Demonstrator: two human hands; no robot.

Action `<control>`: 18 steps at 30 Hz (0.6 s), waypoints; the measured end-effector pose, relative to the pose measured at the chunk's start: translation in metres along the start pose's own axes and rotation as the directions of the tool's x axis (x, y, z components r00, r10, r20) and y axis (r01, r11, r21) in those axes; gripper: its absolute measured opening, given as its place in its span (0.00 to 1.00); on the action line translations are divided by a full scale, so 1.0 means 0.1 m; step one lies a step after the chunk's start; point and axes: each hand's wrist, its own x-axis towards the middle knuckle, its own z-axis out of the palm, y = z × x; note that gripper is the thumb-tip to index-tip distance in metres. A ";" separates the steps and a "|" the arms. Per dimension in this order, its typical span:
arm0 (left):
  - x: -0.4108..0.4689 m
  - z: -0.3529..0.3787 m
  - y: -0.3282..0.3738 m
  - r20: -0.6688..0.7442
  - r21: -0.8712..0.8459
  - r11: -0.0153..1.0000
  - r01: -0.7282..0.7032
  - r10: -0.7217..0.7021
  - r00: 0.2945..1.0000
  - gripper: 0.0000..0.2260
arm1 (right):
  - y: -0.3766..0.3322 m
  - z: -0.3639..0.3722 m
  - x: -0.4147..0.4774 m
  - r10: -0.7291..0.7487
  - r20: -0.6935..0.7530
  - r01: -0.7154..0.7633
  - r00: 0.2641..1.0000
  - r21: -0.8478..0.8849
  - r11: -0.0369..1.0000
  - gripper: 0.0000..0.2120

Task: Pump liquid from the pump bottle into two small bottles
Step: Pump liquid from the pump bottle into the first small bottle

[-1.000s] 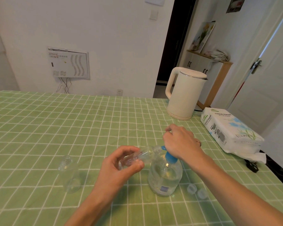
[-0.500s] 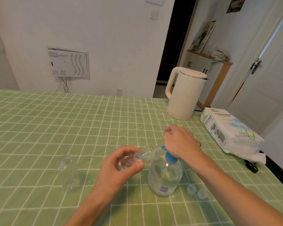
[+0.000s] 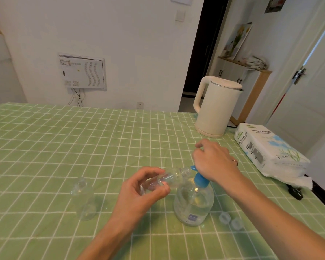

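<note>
So the whole thing hinges on the mouth-to-spout lineup here. The left hand (image 3: 139,192) has fingers and thumb curled round the base end of a small bottle (image 3: 169,178), which lies tipped almost flat, its long axis running from those fingers out toward the blue spout (image 3: 193,167), neck right up against the tip. The right hand (image 3: 214,162) sits on top of the pump bottle (image 3: 194,205), palm over the pump head, fingers loosely bent and poking out past it, gripping nothing that shows. It's the nearer hand to the pump, so the pressing is probably its job while the left just holds aim. The pump bottle stands upright below both hands with a good amount of clear liquid in it. Can't really tell how much is in the held bottle. The second small bottle (image 3: 83,199) stands uncapped, well off to the outer side of the left fingers, looks empty. Two caps (image 3: 224,217) lie just beside the pump bottle, under the right forearm.
</note>
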 end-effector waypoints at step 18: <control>-0.01 0.02 0.04 -0.001 0.002 1.000 -0.004 0.004 1.000 0.12 | 0.01 0.04 -0.01 -0.044 -0.112 0.040 0.993 -0.042 0.998 0.27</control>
